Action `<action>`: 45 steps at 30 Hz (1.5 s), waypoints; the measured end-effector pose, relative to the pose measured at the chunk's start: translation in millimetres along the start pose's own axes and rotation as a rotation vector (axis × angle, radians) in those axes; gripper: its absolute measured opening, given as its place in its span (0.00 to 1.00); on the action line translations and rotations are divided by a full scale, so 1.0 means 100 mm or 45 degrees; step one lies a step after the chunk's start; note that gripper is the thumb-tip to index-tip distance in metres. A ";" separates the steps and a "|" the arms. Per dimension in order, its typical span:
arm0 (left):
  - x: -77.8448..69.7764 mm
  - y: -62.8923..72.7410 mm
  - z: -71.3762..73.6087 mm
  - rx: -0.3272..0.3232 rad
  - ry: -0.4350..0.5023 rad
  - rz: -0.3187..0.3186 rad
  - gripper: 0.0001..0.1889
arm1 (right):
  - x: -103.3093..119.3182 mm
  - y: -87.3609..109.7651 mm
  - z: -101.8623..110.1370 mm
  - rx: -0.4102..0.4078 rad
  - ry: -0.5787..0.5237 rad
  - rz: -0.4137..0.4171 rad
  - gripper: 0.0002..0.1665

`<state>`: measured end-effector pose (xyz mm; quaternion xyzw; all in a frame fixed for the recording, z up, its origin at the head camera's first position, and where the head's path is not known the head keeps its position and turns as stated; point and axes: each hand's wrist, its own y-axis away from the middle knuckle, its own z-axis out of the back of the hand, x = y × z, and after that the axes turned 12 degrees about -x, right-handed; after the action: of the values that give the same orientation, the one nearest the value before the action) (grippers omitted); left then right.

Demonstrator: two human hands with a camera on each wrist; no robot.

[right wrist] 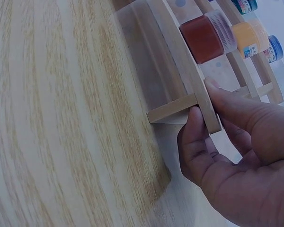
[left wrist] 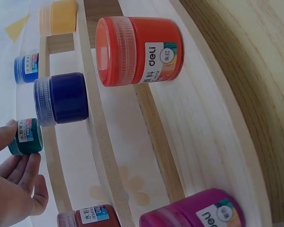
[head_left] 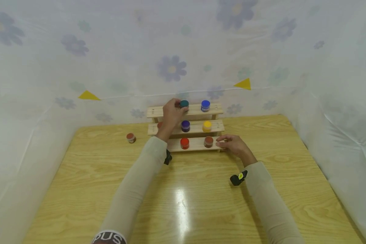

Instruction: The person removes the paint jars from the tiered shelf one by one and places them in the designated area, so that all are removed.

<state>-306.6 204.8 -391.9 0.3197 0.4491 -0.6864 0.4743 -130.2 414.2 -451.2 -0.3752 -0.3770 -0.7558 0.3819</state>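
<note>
My left hand (head_left: 172, 115) pinches a green paint jar (left wrist: 28, 137) between thumb and fingers at the top tier of a three-tier wooden rack (head_left: 196, 144). Whether the jar bears on the plank, I cannot tell. With thumb above and fingers below, my right hand (right wrist: 246, 142) grips the right end of the bottom plank, beside a brown jar (right wrist: 201, 40). A blue jar (head_left: 205, 106) stands right of the green one. On the middle tier are a dark violet jar (left wrist: 68, 99), a yellow jar (head_left: 207, 126) and a reddish-brown jar (left wrist: 97, 216).
The bottom tier also bears a red jar (left wrist: 156, 52) and a magenta jar (left wrist: 199, 210), which my left arm hides in the head view. Another brown jar (head_left: 130, 138) lies on the wooden table (head_left: 109, 169) left of the rack. Behind hangs a flowered curtain (head_left: 125, 61).
</note>
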 end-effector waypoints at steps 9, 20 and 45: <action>0.01 -0.03 0.03 0.017 0.022 0.081 0.20 | -0.04 -0.07 0.00 -0.004 0.005 0.004 0.23; 0.00 -0.05 0.08 0.001 0.046 0.053 0.20 | -0.06 -0.08 0.04 0.004 0.012 0.008 0.25; 0.20 -0.08 0.30 -0.084 0.078 -0.005 0.20 | -0.09 -0.12 0.11 0.004 -0.046 0.028 0.23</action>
<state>-321.9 171.0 -395.2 0.3238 0.4863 -0.6622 0.4692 -133.5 431.5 -457.8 -0.3921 -0.3811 -0.7441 0.3839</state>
